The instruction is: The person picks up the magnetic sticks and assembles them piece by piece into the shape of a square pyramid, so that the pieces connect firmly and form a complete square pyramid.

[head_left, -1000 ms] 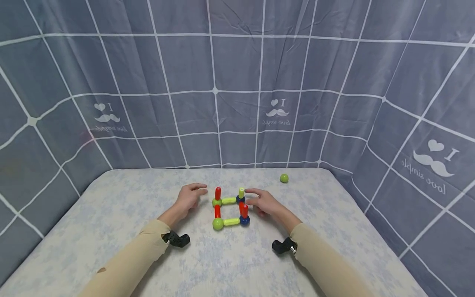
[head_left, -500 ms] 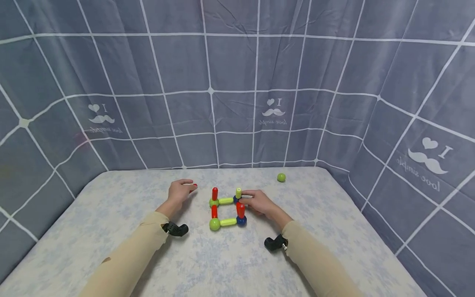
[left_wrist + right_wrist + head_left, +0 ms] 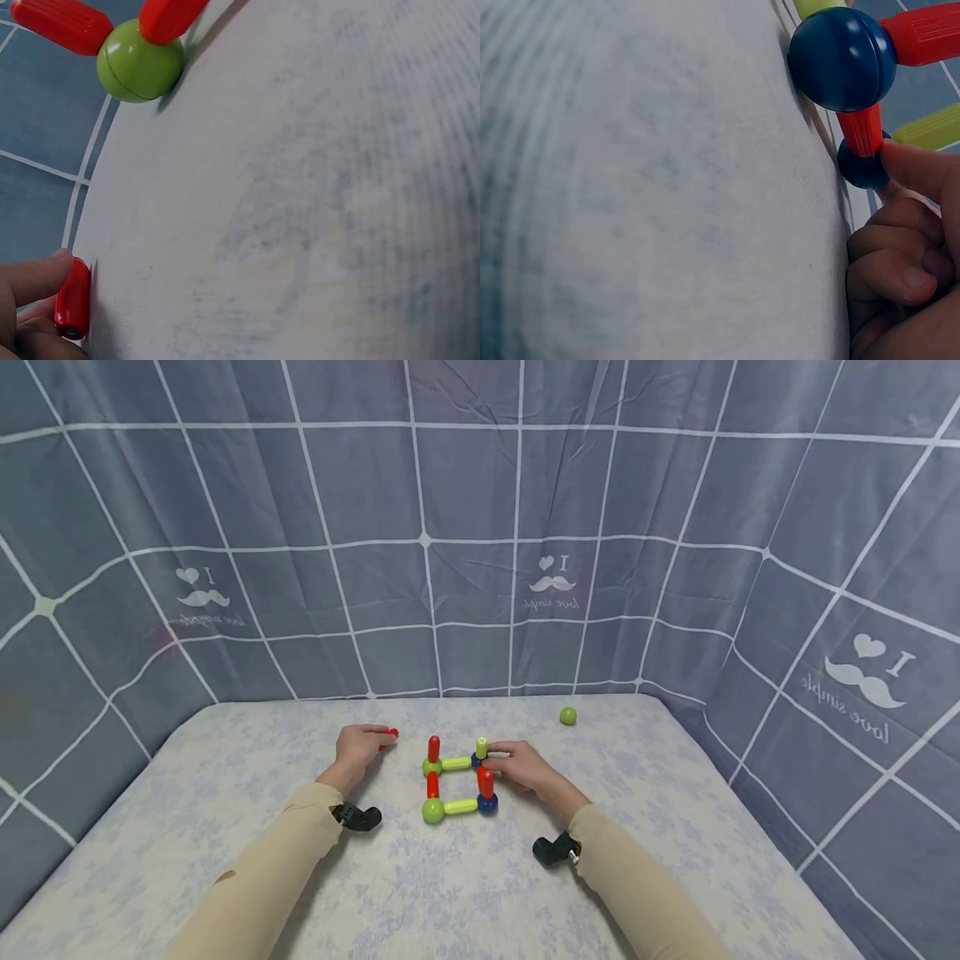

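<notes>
A square frame of magnetic sticks and balls lies mid-table in the head view. Its left corners are green balls, near (image 3: 433,811) and far (image 3: 431,768); its right ones are blue, near (image 3: 487,802) and far (image 3: 861,166). Yellow sticks (image 3: 461,807) and red sticks (image 3: 432,786) join them. Upright sticks stand on three corners: red (image 3: 433,747), another red (image 3: 487,783) and yellow (image 3: 482,747). To the left, my left hand (image 3: 358,748) pinches a loose red stick (image 3: 73,300) close to the tabletop. My right hand (image 3: 527,768) pinches the far blue ball between thumb and forefinger.
Towards the back right of the table (image 3: 420,893) sits a loose green ball (image 3: 567,717). A grey-blue curtain (image 3: 480,585) with white lines hangs behind and along both sides. Each wrist carries a black camera mount, left (image 3: 358,817) and right (image 3: 553,850).
My left hand has moved a little left, and a red stick now shows in its fingers. My right hand has come in from the right to the far blue ball. The view has shifted slightly.
</notes>
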